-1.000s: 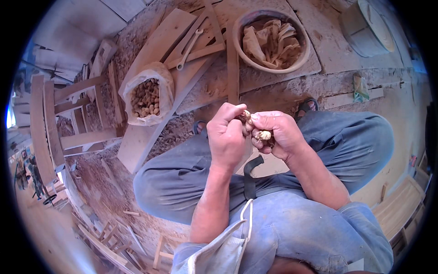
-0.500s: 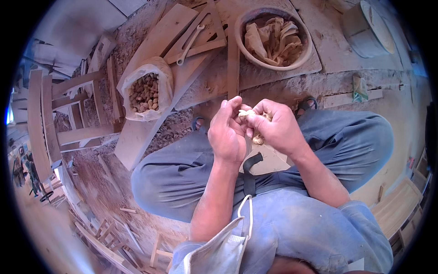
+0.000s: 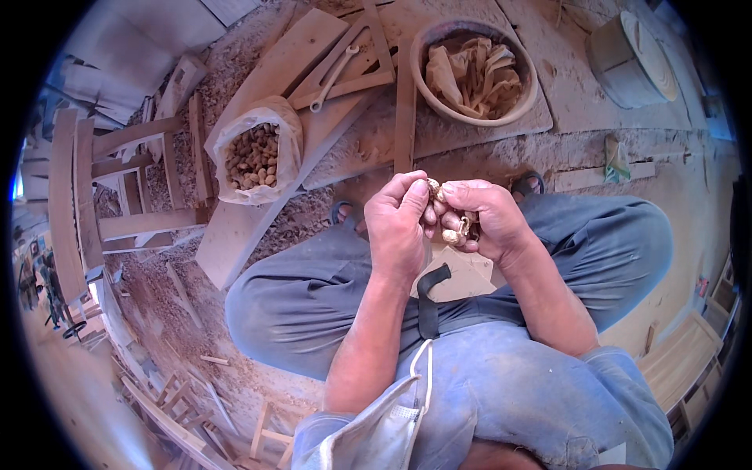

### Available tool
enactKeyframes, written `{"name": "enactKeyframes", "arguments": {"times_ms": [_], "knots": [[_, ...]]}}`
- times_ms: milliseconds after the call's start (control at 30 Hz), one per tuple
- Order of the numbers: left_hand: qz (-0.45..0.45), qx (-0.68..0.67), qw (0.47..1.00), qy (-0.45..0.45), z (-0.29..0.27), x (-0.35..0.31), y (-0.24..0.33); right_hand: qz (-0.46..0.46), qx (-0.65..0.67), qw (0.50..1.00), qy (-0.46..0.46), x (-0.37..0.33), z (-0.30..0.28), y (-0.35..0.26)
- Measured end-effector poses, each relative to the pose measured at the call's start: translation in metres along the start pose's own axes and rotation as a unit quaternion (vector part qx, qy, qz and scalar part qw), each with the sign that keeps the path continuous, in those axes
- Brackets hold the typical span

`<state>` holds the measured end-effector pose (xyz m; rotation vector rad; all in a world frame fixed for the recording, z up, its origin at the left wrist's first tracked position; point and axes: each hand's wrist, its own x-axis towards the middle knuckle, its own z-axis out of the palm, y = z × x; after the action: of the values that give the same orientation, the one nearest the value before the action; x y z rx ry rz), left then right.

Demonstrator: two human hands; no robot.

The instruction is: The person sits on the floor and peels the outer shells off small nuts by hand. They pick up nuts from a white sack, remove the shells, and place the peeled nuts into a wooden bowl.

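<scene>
Both hands meet in front of my lap, fingers closed. My left hand pinches a peanut between thumb and fingers. My right hand has its thumb and forefinger against that peanut's other end. More peanuts in the shell are tucked under the curled lower fingers of the right hand; how many is partly hidden. Off to the left, a white plastic bag stands with its mouth folded back, full of brown peanuts.
The bag rests on wooden boards beside a wrench and a wooden frame. Ahead are a round basin holding crumpled brown paper and, farther right, a bucket. A wooden chair-like frame lies at left.
My left thumb has come over onto the peanut, and the left fingers have curled in. My right hand has turned slightly, showing more of the peanuts under its fingers.
</scene>
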<state>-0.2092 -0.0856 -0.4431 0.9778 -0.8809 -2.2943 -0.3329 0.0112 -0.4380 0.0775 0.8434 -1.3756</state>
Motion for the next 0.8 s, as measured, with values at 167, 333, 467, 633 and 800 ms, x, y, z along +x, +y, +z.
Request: {"name": "enactKeyframes", "arguments": {"times_ms": [167,333,467,633,800], "knots": [[0.003,0.047,0.999,0.027,0.016,-0.002,0.011,0.025,0.085,0.995,-0.043,0.001,-0.005,0.003],[0.008,0.046,0.999,-0.007,0.015,-0.003,0.013,0.014,0.070,0.997,0.009,-0.002,0.004,0.000],[0.088,0.150,0.984,0.026,0.017,-0.004,0.006,-0.007,0.022,1.000,0.018,-0.004,0.004,0.002],[0.047,0.060,0.996,0.043,0.012,-0.002,0.003,-0.058,-0.025,0.998,0.030,0.000,0.005,0.011],[-0.022,-0.041,0.999,0.029,0.008,-0.001,0.011,-0.049,-0.052,0.997,0.007,0.001,0.001,0.012]]}}
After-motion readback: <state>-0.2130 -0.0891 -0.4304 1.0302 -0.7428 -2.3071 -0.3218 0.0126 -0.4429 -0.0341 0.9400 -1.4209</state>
